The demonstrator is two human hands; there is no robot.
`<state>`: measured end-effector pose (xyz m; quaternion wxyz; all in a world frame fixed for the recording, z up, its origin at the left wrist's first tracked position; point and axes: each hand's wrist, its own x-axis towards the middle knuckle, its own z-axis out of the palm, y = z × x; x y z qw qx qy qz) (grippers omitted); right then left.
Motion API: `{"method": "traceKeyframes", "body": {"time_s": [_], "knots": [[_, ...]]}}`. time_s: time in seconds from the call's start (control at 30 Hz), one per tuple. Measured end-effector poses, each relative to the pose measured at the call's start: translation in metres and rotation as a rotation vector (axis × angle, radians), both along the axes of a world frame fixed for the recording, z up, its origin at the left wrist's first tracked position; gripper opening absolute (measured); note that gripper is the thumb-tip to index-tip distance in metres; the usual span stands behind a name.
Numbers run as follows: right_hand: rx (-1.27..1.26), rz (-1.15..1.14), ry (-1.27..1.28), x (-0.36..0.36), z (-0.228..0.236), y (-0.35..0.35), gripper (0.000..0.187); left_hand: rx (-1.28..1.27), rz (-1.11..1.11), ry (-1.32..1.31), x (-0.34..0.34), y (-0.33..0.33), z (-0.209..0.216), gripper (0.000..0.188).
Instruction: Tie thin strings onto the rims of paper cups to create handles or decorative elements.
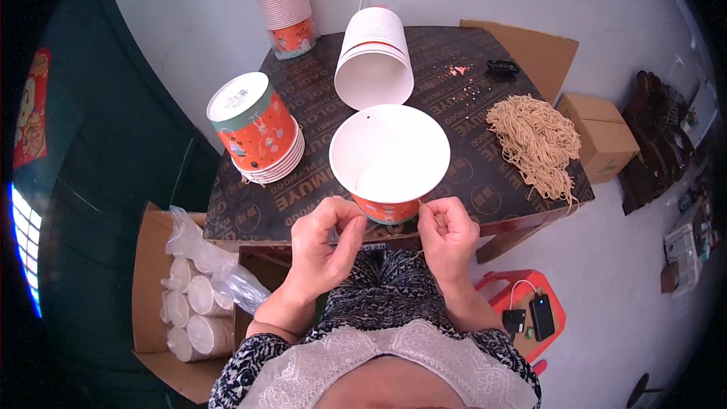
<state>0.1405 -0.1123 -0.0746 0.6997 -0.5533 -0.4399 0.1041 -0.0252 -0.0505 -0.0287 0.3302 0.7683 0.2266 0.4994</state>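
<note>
A white-lined paper bucket (390, 153) with an orange and green outside stands near the table's front edge, its mouth tilted toward me. A small dark hole shows in its far inner wall. My left hand (327, 241) is closed in a pinch beside the bucket's near left side; what it holds is hidden. At the near right side, my right hand (448, 236) pinches a thin bit of tan cord close under the rim. Whether the cord passes through the bucket wall, I cannot tell. A loose pile of tan cords (536, 145) lies on the right of the table.
Upside-down stacked buckets (257, 125) stand left; another stack (373, 60) lies on its side behind. A tall stack (284, 0) stands at the back. A carton (148, 288) of wrapped white tubs is lower left. A red stool (545, 333) holds black devices.
</note>
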Motion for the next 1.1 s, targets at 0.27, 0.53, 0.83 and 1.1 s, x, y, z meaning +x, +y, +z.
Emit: {"method": "traceKeyframes", "body": {"time_s": [0.27,0.53,0.83,1.1], "knots": [[0.041,-0.064,-0.107,0.005,-0.004,0.010,0.009,0.312,-0.064,0.251,0.026,0.040,0.046,0.020],[0.068,-0.049,-0.150,0.005,-0.005,0.013,0.009,0.130,-0.673,0.824,0.057,0.091,0.056,0.035],[0.075,-0.015,-0.149,0.015,-0.006,0.018,0.008,-0.019,-0.694,0.847,0.074,0.093,0.051,0.018],[0.040,0.043,-0.076,0.031,-0.015,0.026,0.007,-0.094,-0.477,0.725,0.083,0.088,0.043,0.016]]}}
